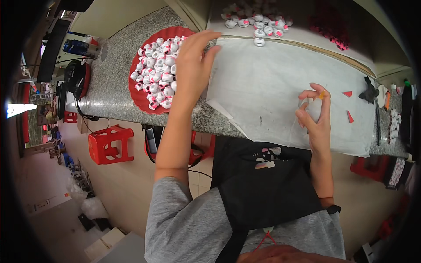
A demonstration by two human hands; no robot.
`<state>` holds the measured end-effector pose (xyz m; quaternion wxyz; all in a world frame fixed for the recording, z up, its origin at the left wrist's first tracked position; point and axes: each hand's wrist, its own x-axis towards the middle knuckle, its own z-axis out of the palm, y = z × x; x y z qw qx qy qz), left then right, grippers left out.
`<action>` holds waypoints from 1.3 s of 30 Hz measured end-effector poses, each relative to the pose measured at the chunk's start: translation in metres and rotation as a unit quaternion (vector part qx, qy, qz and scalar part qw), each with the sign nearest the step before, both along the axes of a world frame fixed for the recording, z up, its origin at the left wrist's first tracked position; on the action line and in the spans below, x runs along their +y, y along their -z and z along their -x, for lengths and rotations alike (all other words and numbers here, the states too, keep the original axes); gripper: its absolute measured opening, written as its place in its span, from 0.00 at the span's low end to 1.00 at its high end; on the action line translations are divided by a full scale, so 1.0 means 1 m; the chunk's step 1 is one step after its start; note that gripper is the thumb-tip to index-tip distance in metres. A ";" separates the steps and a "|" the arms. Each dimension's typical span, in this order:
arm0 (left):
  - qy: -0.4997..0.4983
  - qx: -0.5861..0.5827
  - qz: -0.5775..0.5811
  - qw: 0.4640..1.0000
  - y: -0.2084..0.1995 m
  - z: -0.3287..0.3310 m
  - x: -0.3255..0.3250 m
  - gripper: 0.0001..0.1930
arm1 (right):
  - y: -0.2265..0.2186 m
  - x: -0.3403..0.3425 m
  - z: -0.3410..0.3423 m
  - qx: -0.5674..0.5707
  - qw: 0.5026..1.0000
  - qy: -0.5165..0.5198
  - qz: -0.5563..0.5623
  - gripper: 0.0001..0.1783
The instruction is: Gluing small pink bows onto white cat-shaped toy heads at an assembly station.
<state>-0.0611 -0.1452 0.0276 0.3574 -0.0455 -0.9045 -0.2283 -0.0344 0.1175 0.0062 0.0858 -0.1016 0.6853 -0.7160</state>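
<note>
My left hand is raised at the left edge of a white sheet, beside a red scalloped plate. Its fingers are stretched out, the thumb apart from them, and nothing shows between them. A heap of small white rounded pieces with pink patches and dark spots fills the plate, partly hidden by that hand. Over the sheet's right part, my right hand is closed around a white rounded thing with a yellow tip; its exact kind is unclear. Two small red pointed scraps lie to its right.
Similar white pieces are clustered beyond the sheet's far edge, with a dark pink pile to their right. A black bundle lies at the sheet's right end. A red stool stands on the floor left of the speckled counter.
</note>
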 end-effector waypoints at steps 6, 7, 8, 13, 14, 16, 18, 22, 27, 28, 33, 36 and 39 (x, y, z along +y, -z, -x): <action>0.132 -0.055 0.085 0.986 0.030 0.070 0.052 0.10 | 0.002 0.026 -0.007 -0.021 0.995 -0.031 0.097 0.18; 0.127 -0.077 0.074 0.986 0.034 0.073 0.053 0.09 | 0.001 0.030 -0.007 -0.019 0.995 -0.023 0.096 0.18; 0.121 -0.099 0.065 0.986 0.036 0.076 0.053 0.09 | 0.000 0.032 -0.008 -0.023 0.995 -0.025 0.091 0.18; 0.133 -0.104 0.027 0.985 0.036 0.075 0.053 0.09 | 0.001 0.044 -0.005 -0.019 0.994 -0.014 0.103 0.18; 0.125 -0.095 0.006 0.988 0.033 0.071 0.055 0.09 | -0.001 0.044 -0.005 -0.004 0.995 -0.007 0.096 0.19; 0.119 -0.090 -0.012 0.989 0.027 0.059 0.059 0.10 | -0.005 0.046 -0.005 0.008 0.996 0.002 0.092 0.21; 0.176 -0.131 -0.187 0.957 0.020 0.041 0.063 0.10 | -0.007 0.048 -0.007 -0.017 0.987 0.061 0.145 0.18; 0.259 -0.239 -0.487 0.799 0.016 0.001 0.093 0.10 | 0.002 0.057 0.000 0.027 0.953 0.076 0.293 0.13; 0.346 -0.221 -0.675 0.613 0.034 -0.038 0.120 0.12 | -0.013 0.046 -0.004 -0.029 0.916 0.177 0.359 0.14; 0.339 -0.224 -0.694 0.594 0.036 -0.042 0.124 0.14 | -0.015 0.047 -0.006 0.009 0.926 0.161 0.341 0.14; 0.297 -0.203 -0.715 0.600 0.035 -0.054 0.136 0.14 | -0.017 0.041 -0.017 0.210 0.949 0.153 0.179 0.18; 0.305 -0.162 -0.664 0.663 0.038 -0.058 0.134 0.16 | -0.017 0.039 -0.025 0.338 0.935 0.093 0.060 0.24; 0.282 -0.166 -0.700 0.634 0.031 -0.060 0.133 0.18 | -0.020 0.035 -0.030 0.358 0.931 0.063 0.026 0.24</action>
